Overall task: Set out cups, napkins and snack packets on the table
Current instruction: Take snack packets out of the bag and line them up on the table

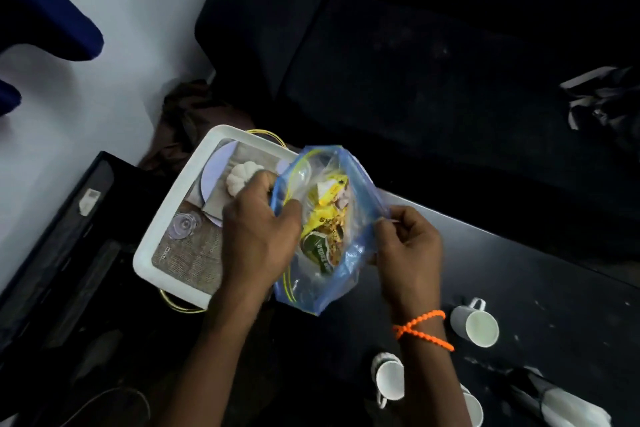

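Observation:
A clear blue zip bag hangs above the dark table, held between both hands with its mouth pulled apart. Yellow and green snack packets show inside it. My left hand grips the bag's left lip, fingers at the opening. My right hand, an orange band on its wrist, pinches the right lip. Three white cups stand on the table at the lower right: one with its handle up, a ribbed one, and one partly hidden behind my right forearm.
A white tray with gold handles lies left of the bag, printed with a table-setting picture. A dark sofa fills the far side. White paper, maybe napkins, lies at the lower right corner. Black furniture runs along the left.

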{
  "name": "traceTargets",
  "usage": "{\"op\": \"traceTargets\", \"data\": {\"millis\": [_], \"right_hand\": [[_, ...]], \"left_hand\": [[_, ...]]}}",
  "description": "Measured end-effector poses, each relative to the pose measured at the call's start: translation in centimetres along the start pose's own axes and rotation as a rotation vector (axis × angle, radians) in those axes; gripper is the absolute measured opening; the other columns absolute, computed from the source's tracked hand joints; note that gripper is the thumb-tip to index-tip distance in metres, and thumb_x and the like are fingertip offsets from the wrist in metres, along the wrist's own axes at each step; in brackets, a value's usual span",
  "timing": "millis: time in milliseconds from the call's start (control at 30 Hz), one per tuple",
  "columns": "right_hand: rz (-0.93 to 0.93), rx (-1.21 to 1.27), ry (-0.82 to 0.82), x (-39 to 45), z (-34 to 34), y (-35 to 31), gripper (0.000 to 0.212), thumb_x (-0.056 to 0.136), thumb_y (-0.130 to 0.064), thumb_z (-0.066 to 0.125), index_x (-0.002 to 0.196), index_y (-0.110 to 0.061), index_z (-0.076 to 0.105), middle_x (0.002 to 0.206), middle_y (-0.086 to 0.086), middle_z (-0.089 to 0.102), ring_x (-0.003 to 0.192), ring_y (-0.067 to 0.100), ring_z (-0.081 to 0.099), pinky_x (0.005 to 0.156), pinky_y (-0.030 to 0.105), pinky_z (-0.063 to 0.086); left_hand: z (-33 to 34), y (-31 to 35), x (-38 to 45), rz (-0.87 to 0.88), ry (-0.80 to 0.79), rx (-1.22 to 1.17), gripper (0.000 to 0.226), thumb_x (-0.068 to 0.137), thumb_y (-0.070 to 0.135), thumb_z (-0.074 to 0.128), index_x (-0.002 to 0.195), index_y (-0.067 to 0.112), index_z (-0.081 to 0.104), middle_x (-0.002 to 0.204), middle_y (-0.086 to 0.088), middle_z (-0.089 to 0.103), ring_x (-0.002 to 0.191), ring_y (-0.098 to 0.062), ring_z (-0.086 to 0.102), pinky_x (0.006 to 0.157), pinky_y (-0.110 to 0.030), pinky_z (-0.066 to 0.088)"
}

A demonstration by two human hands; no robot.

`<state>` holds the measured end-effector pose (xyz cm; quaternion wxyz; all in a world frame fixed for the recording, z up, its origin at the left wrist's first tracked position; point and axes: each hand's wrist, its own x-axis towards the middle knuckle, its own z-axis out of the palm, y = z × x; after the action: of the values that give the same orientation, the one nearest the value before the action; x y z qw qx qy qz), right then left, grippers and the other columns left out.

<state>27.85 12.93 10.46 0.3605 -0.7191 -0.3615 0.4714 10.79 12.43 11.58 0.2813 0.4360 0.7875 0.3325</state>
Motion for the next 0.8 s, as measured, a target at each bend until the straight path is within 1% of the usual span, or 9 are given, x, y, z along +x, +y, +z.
{"op": "traceTargets", "data": {"millis": [100, 200, 300, 400, 500, 600, 633, 700, 800], "right_hand": [[-0.030, -0.287, 0.153, -0.6, -1.0, 2.1, 0.012, 0.088, -0.010, 0.066, 0.100, -0.012, 0.070, 0.088, 0.007, 0.074, 0.083, 0.029, 0.070, 0.082, 0.048, 0.058], [-0.259, -0.335, 0.289, -1.7, -1.1, 3.1, 0.015, 0.083, -0.006, 0.071, 0.097, -0.011, 0.071, 0.094, 0.005, 0.071, 0.086, 0.023, 0.069, 0.084, 0.037, 0.056], [-0.350, -0.317, -0.006, -2.0, 0.4, 3.6, 0.016, 0.080, -0.008, 0.067, 0.087, -0.020, 0.075, 0.083, -0.005, 0.075, 0.077, 0.005, 0.069, 0.077, 0.011, 0.051], [-0.068, -0.609, -0.313, 0.1, 2.7, 5.5, 0.018, 0.085, -0.010, 0.064, 0.098, -0.014, 0.076, 0.099, 0.005, 0.078, 0.094, 0.016, 0.071, 0.084, 0.020, 0.051], [0.141, -0.877, -0.443, 1.7, 5.2, 8.1, 0.026, 0.091, -0.022, 0.067, 0.109, -0.003, 0.069, 0.114, 0.016, 0.073, 0.108, 0.030, 0.068, 0.076, 0.024, 0.045], [-0.008, -1.092, -0.567, 1.3, 6.9, 10.5, 0.033, 0.105, -0.019, 0.048, 0.131, -0.001, 0.058, 0.131, 0.015, 0.064, 0.121, 0.030, 0.062, 0.063, 0.000, 0.041], [-0.052, -1.132, -0.575, 1.2, 7.2, 11.1, 0.033, 0.107, -0.017, 0.043, 0.132, -0.001, 0.057, 0.130, 0.015, 0.064, 0.121, 0.029, 0.062, 0.069, -0.001, 0.045], [-0.066, -1.082, -0.527, 0.9, 7.4, 10.9, 0.028, 0.104, -0.017, 0.048, 0.121, -0.004, 0.065, 0.119, 0.013, 0.070, 0.112, 0.029, 0.066, 0.092, 0.026, 0.054], [-0.100, -1.017, -0.438, 0.0, 6.7, 8.6, 0.020, 0.094, -0.015, 0.056, 0.106, -0.011, 0.072, 0.106, 0.010, 0.075, 0.099, 0.029, 0.070, 0.083, 0.032, 0.054]], "left_hand": [[3.4, -2.2, -2.0, -0.032, -0.117, 0.048, 0.022, 0.083, 0.023, 0.064, 0.075, 0.025, 0.044, 0.060, 0.006, 0.049, 0.054, -0.018, 0.048, 0.053, -0.034, 0.039], [6.1, -4.0, -3.5, -0.076, -0.174, 0.034, 0.030, 0.084, 0.029, 0.069, 0.071, 0.026, 0.042, 0.057, 0.005, 0.048, 0.060, -0.025, 0.047, 0.059, -0.038, 0.040], [7.4, -5.1, -4.5, -0.095, -0.168, -0.009, 0.035, 0.082, 0.046, 0.067, 0.069, 0.025, 0.041, 0.058, 0.004, 0.051, 0.059, -0.019, 0.048, 0.060, -0.035, 0.030], [7.5, -6.1, -4.8, -0.168, -0.105, -0.051, 0.045, 0.086, 0.041, 0.071, 0.066, 0.020, 0.037, 0.057, 0.003, 0.047, 0.059, -0.022, 0.047, 0.059, -0.036, 0.033], [7.2, -6.8, -4.7, -0.221, -0.069, -0.095, 0.042, 0.087, 0.029, 0.074, 0.064, 0.021, 0.040, 0.057, 0.005, 0.049, 0.057, -0.015, 0.049, 0.061, -0.033, 0.033], [7.4, -7.2, -4.9, -0.222, -0.090, -0.079, 0.039, 0.088, 0.029, 0.073, 0.066, 0.020, 0.041, 0.059, 0.004, 0.052, 0.060, -0.018, 0.050, 0.063, -0.033, 0.034], [7.5, -7.4, -5.0, -0.223, -0.091, -0.081, 0.038, 0.089, 0.030, 0.072, 0.068, 0.018, 0.043, 0.060, 0.002, 0.053, 0.061, -0.021, 0.051, 0.063, -0.033, 0.035], [7.5, -7.8, -5.0, -0.234, -0.077, -0.091, 0.034, 0.090, 0.032, 0.071, 0.072, 0.014, 0.049, 0.064, -0.001, 0.058, 0.066, -0.026, 0.055, 0.064, -0.035, 0.039], [7.2, -8.4, -4.1, -0.286, -0.046, -0.138, 0.028, 0.089, 0.035, 0.071, 0.080, 0.011, 0.059, 0.073, -0.004, 0.066, 0.076, -0.033, 0.062, 0.072, -0.040, 0.049]]}}
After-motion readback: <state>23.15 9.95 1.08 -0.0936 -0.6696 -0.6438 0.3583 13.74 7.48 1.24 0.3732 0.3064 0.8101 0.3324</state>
